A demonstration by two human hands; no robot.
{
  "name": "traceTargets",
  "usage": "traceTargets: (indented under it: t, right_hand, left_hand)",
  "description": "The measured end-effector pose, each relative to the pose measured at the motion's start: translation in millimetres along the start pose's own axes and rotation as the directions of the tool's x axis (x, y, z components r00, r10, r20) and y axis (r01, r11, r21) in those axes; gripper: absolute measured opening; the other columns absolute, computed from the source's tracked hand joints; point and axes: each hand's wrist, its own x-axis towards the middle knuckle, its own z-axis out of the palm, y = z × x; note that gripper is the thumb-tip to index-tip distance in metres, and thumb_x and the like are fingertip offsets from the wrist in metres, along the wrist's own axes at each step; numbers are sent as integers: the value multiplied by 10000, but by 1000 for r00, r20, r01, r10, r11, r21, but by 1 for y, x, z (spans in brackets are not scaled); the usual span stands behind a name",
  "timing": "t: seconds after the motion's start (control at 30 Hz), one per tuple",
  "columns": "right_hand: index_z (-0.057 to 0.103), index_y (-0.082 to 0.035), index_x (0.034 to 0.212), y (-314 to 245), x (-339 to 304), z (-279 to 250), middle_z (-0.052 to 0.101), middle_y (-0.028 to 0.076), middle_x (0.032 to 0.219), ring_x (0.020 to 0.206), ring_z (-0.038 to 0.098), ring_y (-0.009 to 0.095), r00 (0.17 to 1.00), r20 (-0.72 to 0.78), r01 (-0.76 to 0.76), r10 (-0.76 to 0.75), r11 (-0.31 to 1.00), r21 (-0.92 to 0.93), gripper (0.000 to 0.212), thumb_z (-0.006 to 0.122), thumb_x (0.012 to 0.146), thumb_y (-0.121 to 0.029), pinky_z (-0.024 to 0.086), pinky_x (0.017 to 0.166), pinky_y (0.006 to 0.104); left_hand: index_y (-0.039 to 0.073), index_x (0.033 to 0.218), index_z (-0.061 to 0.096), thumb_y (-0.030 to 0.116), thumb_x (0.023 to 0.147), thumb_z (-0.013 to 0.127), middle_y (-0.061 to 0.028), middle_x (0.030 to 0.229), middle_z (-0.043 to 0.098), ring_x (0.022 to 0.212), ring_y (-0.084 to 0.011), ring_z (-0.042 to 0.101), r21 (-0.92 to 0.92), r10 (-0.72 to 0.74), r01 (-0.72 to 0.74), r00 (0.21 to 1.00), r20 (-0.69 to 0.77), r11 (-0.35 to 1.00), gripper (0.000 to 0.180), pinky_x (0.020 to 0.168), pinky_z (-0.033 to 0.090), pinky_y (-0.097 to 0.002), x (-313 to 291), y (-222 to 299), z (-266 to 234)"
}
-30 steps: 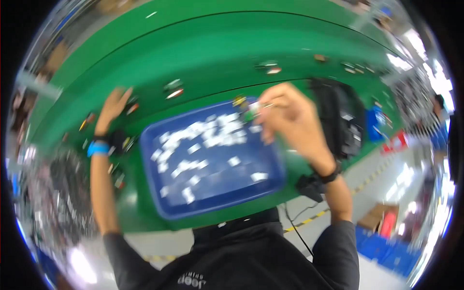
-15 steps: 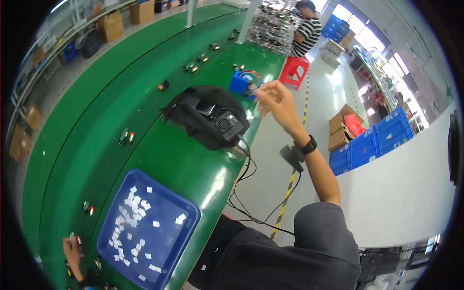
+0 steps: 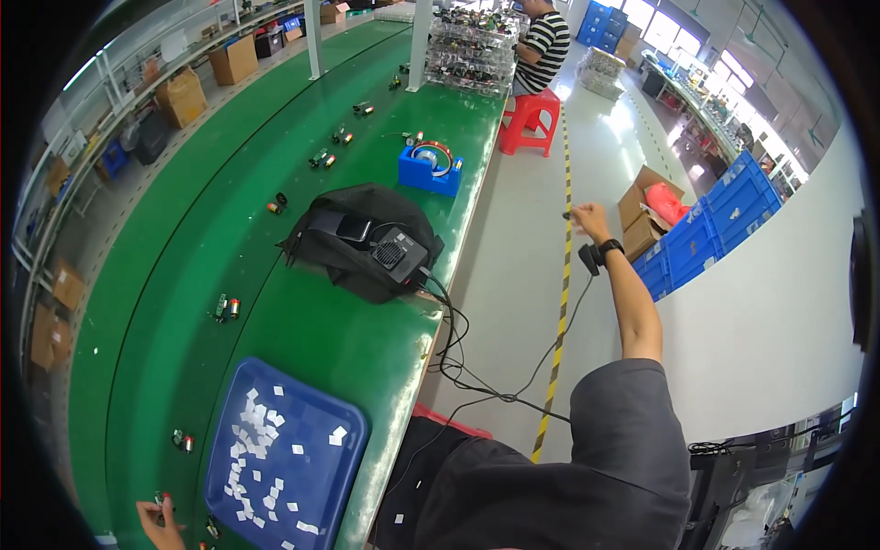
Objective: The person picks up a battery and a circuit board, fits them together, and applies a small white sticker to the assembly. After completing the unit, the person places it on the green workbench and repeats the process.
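Well apart, right hand [image 3: 592, 223] held out, left hand [image 3: 159, 527] curled.

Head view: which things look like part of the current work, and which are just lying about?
Likely part of the work:
small green-and-red part at the left hand
similar parts along the green surface
white slips in the blue tray
possibly the blue holder

Likely just lying about:
black bag with devices on it
open cardboard box
blue crates

Grey sleeve [image 3: 620, 408], 1 black wristband [image 3: 610, 246]
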Motion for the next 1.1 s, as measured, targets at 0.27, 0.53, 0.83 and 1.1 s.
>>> traceTargets:
  t: [0.27, 0.53, 0.83, 1.1]
  right_hand:
    - [644, -72, 702, 175, -86, 14, 660, 43, 683, 568, 622, 136, 945, 5, -325, 327, 936, 133, 247, 721, 859, -247, 561, 487, 338]
    - [630, -2, 746, 288, -209, 32, 650, 100, 676, 523, 624, 186, 816, 58, -572, 575, 788, 228, 235, 734, 874, -169, 559, 448, 375]
    - [624, 31, 834, 310, -212, 53, 661, 125, 737, 575, 660, 206, 792, 137, -605, 595, 737, 300, 114, 675, 879, -60, 589, 485, 373]
    - [588, 20, 846, 299, -173, 82, 633, 109, 719, 572, 631, 183, 758, 142, -632, 637, 664, 400, 141, 640, 927, -84, 527, 457, 330]
  left_hand:
    - [33, 984, 622, 181, 922, 754, -67, 814, 614, 735, -174, 556, -277, -42, 9, 993, -114, 961, 208, 710, 509, -320, -26, 85, -41]
    - [23, 936, 581, 116, 906, 761, -53, 777, 592, 681, -140, 517, -308, 72, -91, 995, -73, 947, 204, 653, 499, -296, -8, 74, -28]
    - [63, 931, 410, 2, 843, 730, -5, 827, 432, 696, -64, 484, -457, 109, -126, 992, -65, 881, 338, 582, 476, -203, 9, 81, -25]
    - [53, 907, 407, -8, 852, 715, -11, 838, 418, 702, -71, 457, -431, 85, -122, 991, -104, 894, 319, 612, 422, -206, -6, 89, -34]
